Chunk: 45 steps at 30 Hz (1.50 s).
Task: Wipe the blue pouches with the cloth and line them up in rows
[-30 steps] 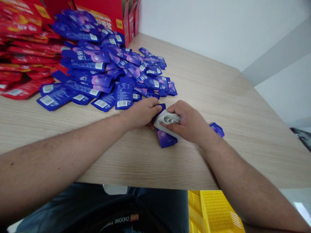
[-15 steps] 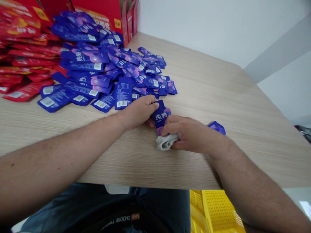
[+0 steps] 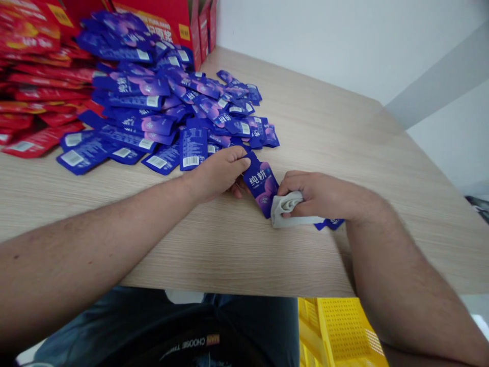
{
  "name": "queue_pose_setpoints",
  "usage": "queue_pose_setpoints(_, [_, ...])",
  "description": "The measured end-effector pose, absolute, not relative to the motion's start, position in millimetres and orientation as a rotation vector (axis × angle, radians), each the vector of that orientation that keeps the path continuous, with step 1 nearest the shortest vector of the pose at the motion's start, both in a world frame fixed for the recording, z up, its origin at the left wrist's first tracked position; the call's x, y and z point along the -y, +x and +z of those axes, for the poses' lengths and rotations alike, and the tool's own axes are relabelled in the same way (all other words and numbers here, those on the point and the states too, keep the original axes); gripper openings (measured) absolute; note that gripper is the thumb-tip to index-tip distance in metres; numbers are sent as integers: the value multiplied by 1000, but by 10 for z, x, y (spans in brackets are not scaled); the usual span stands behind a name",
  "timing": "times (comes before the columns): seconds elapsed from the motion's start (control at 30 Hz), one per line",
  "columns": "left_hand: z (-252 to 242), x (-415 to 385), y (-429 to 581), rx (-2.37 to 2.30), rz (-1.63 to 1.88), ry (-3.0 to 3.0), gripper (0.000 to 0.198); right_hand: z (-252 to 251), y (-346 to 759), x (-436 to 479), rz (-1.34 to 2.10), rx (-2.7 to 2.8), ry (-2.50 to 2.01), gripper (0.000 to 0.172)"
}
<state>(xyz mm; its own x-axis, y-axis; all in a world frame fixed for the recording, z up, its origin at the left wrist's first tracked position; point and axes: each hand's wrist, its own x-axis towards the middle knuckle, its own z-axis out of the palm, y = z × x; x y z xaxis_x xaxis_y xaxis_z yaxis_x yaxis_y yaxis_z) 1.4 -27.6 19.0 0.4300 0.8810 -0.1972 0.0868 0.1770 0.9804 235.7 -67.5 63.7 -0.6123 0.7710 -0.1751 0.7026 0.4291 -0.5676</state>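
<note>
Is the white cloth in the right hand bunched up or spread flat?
Bunched: the white cloth is gathered into a creased wad in the right hand.

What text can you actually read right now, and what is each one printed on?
"纯耕" on the purple sachet beside the left hand.
"MAN" and "CHOOSE", upside down, on the black garment.
Red carton print and barcodes on the blue sachets: too small or blurred to read.

Left hand (image 3: 217, 176) — pinched grip; right hand (image 3: 324, 196) — curled grip, both near
</note>
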Motion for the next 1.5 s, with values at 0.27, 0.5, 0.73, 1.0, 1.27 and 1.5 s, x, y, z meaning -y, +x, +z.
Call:
queue_pose_setpoints(0.27, [200,294,-6,-979,603,1565,11,374,2119,543,638,1932,-1445,30])
queue_pose_setpoints(0.5, [172,289,-22,-940,690,1396,11,390,2080,638,739,2025,-1355,29])
queue_pose_setpoints(0.73, [222,283,-27,-921,699,1206,11,561,2360,661,946,2479,-1292,26])
queue_pose_setpoints(1.0, [175,308,-33,-894,677,1433,14,346,2148,541,708,1757,-1461,29])
queue_pose_setpoints(1.27, [191,372,-61,-731,833,1387,20,331,2343,591,1696,1315,-1135,45])
queue_pose_setpoints(1.5, [209,401,-72,-772,1017,1448,24,223,2025,790,2115,1285,-784,47])
